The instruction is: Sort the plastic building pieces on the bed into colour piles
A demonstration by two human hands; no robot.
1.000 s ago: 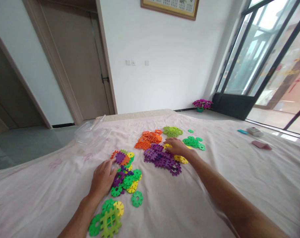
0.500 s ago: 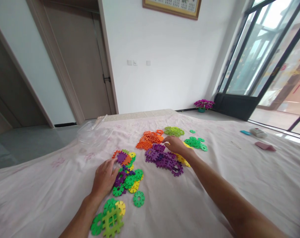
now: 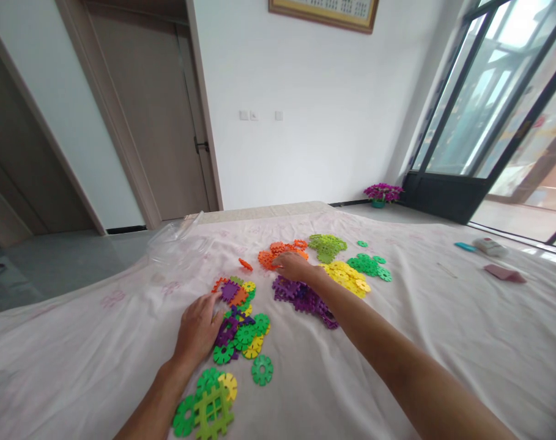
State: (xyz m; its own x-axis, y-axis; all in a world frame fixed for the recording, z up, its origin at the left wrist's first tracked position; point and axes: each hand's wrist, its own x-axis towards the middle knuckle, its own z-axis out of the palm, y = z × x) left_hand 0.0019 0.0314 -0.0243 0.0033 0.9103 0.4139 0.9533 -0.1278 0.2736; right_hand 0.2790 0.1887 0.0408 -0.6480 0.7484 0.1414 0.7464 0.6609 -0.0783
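Observation:
My left hand (image 3: 199,327) rests on the sheet, fingers stretched and thumb apart, its fingertips beside a mixed heap of plastic building pieces. In that heap are a purple square piece (image 3: 230,290), green notched discs (image 3: 245,334) and yellow discs (image 3: 254,347). My right hand (image 3: 293,266) reaches over the orange pieces (image 3: 280,248), its fingers pointing left and spread loosely; the fingertips are partly unclear. Under its wrist lies the purple pile (image 3: 300,296). A single orange piece (image 3: 245,264), tilted, is left of the orange pile, apart from both hands.
Yellow (image 3: 344,276), lime (image 3: 327,246) and green (image 3: 364,264) piles spread to the right. Nearer me lie a lime lattice square (image 3: 213,412) and a lone green disc (image 3: 262,370). A clear plastic bag or container (image 3: 177,244) sits at the back left, a pink cloth (image 3: 504,273) far right.
My right hand has moved left, from beside the purple and yellow pieces to the orange pile. One orange piece now shows apart, left of that pile. My left hand has stayed nearly still.

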